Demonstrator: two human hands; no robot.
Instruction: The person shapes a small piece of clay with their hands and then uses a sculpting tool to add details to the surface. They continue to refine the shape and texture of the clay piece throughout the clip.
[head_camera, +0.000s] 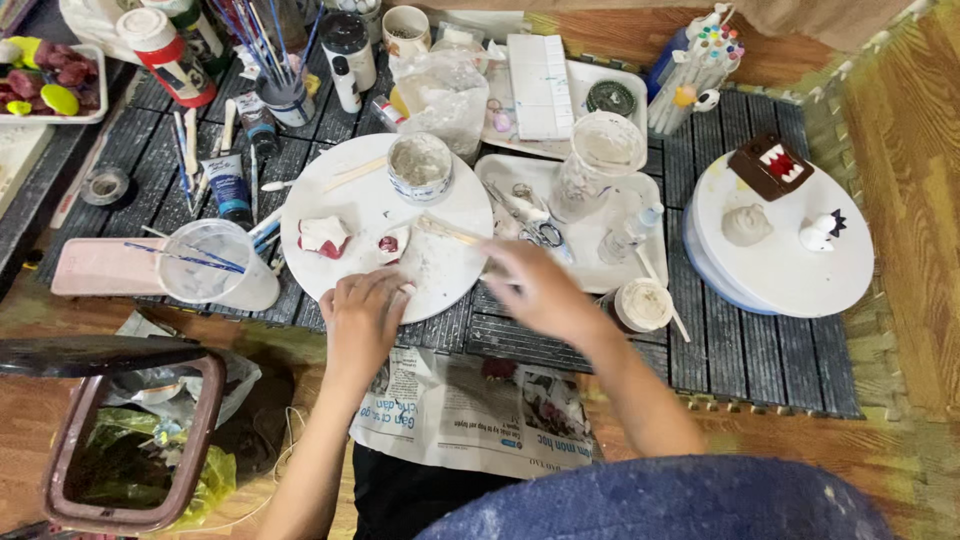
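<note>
Head view, looking down on floor workspace w/ dark slatted mat (740, 350) as bench. Left hand (362, 322) resting at near edge of round white board (440, 270), fingers curled together over a small pale piece; cannot tell what exactly is pinched, knuckles hide it. Right hand (535, 285) blurred at board's right edge, near scissors (545, 235) on white tray (590, 280); fingers look loosely apart, grip not confirmable. On board: red-and-white clay lump (325, 237) left of centre, smaller red-dabbed clay bit (392, 243) just beside it, apart from both hands. Wooden stick (450, 230) lying across board towards right. Small tub of whitish paste (419, 166) at board's far edge. Clear plastic cup (205, 262) w/ blue-handled brushes to left, touching board rim or nearly. Second round board (790, 260) far right carrying grey clay mound (746, 225), brown block figure (770, 165), small white figure (822, 232). Newspaper (470, 410) under wrists, bin (130, 440) lower left. Handling est.: clay lumps light, soft, prob. still damp, so dent-prone and smeary where painted; best taken by unpainted white sides w/ fingertip pinch, low pressure, or lifted from underneath. Board surface dusty w/ residue, so pieces likely to slide, not stick.
</note>
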